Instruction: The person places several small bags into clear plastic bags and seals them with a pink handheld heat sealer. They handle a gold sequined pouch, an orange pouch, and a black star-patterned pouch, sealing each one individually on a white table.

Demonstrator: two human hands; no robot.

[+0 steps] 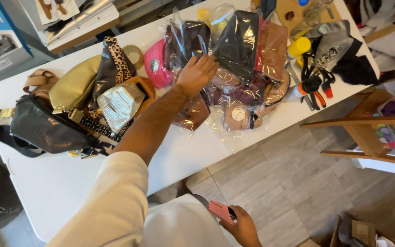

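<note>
Your left hand is stretched over the desk, fingers spread and lying flat on a heap of bags wrapped in clear plastic. The fingertips rest on a dark wrapped bag at the far side of the heap; the palm covers a brown wrapped bag beneath your wrist. Nothing is gripped by this hand.

Your right hand is low beside your body, well apart from the desk, fingers closed around a small pink flat object. Its kind cannot be told.

Risks noted. The plastic wrappers are slick and overlap loosely; pressing or dragging with a flat hand could, in my judgement, slide the heap toward the near edge, where one round-badged bag already lies close to the rim. A black glossy bag stands propped behind your fingers and may topple if nudged. To the right, pliers with orange handles and a yellow cylinder lie just beside the heap and could be knocked. Unwrapped bags, including a gold one and a black one, lie left of your forearm.
</note>
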